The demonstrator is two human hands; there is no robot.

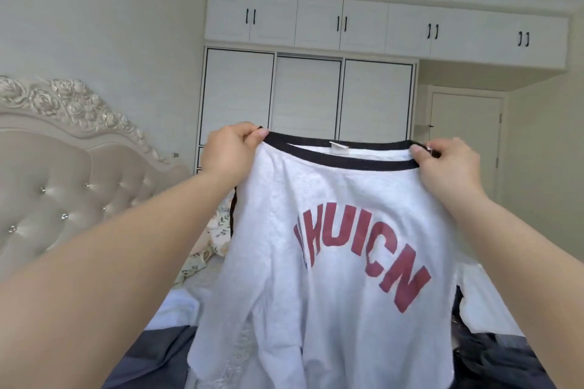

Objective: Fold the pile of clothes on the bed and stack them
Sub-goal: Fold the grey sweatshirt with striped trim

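A white t-shirt (331,262) with a black collar band and red letters hangs in the air in front of me, its front facing me. My left hand (229,151) pinches the shirt at the left end of the collar. My right hand (448,167) pinches the right end of the collar. The shirt's lower part drapes down over the bed and hides most of the clothes pile. Dark garments (493,357) of the pile show at the lower right, and a grey one (158,354) at the lower left.
A tufted beige headboard (63,174) stands at the left. A floral pillow (215,230) lies behind the shirt. A white wardrobe (306,98) fills the far wall, with a door (464,142) to its right. White bedding (177,303) shows beside the shirt.
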